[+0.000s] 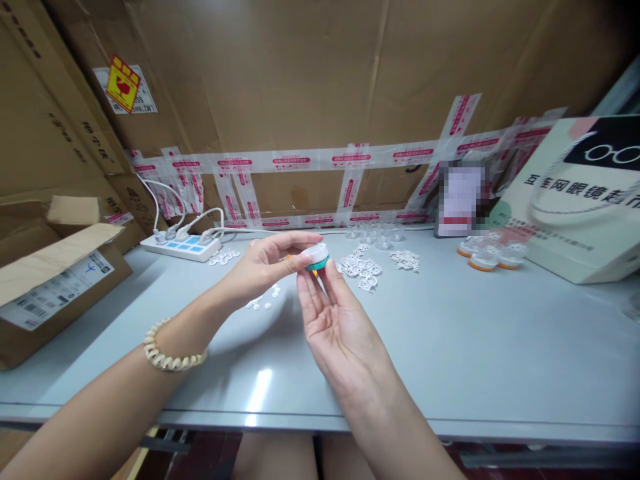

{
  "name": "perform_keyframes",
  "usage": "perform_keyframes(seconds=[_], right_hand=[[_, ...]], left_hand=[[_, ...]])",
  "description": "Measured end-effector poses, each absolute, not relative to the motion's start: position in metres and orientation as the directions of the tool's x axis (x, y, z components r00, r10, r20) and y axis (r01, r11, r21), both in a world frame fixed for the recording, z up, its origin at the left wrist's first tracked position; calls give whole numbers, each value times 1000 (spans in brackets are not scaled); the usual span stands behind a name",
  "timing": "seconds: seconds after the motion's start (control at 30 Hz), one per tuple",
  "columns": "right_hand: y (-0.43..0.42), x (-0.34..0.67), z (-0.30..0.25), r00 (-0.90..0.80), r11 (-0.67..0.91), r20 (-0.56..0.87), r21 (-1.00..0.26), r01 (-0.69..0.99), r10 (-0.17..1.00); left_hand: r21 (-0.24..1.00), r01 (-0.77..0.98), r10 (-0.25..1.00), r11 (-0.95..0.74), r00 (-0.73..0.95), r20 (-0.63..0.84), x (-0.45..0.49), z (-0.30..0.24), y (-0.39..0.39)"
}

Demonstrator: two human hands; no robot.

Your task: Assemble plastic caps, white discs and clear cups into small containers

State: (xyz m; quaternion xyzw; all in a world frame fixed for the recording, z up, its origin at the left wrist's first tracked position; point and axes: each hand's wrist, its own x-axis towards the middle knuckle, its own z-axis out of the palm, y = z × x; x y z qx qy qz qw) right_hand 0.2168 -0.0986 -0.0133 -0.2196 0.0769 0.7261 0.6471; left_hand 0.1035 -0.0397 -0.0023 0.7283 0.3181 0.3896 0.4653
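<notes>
Head view: my left hand and right hand both pinch a white-and-green round piece, apparently light, stiff plastic, best gripped around its side

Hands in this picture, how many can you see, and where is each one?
2: the left hand holds the round white-and-teal piece from its left side, and the right hand holds it from below right, both above the grey table.
</notes>
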Motion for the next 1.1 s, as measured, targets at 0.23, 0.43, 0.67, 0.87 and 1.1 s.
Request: perform_keyframes(seconds=[0.23, 0.43, 0.67, 0.87, 1.1], right_hand=[[-98, 220, -18, -67, -168, -401, -221, -961, 914], [-100, 220, -21, -87, -188, -404, -217, -958, 910], [-101, 219, -30, -77, -167, -356, -230, -959, 931], [-101, 219, -38, -78, -170, -301, -292, -941, 950], [-103, 220, -44, -76, -178, -268, -378, -908, 960]], left_hand=[[817, 247, 767, -522, 555, 322, 99, 1, -38], [686, 328, 711, -650, 583, 394, 97, 6, -40], [541, 375, 631, -752, 648, 428, 94, 14, -43], [429, 361, 532, -828, 747, 399, 86, 16, -39], [299, 448, 533, -843, 773, 344, 85, 17, -43]])
